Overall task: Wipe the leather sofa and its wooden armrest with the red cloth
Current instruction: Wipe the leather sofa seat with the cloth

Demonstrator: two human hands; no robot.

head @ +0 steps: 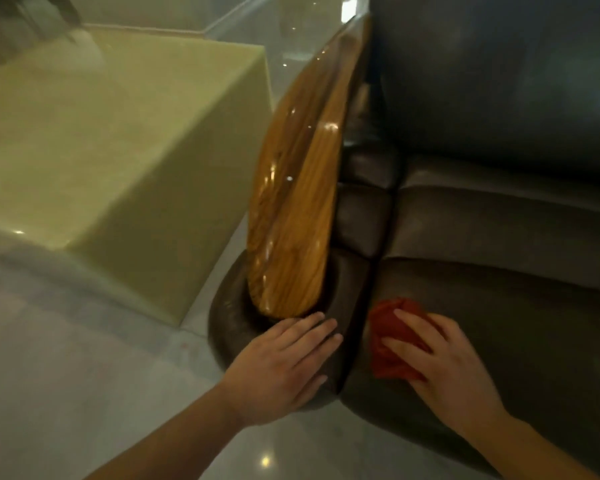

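My right hand [444, 355] presses the bunched red cloth [392, 337] flat-fingered onto the sofa [499, 271] seat's front edge. My left hand [284, 362] rests spread and empty on the leather arm's front end. Judging from this, seat wiping is under way and the wooden armrest [295, 209] remains.

One sofa [499, 237], one armrest [291, 216], one cloth [392, 337], two hands, perhaps one table [84, 150].

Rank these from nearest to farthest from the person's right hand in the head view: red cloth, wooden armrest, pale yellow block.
1. red cloth, under the right hand on the seat.
2. wooden armrest, to its left, beyond the left hand.
3. pale yellow block, far left on the floor.
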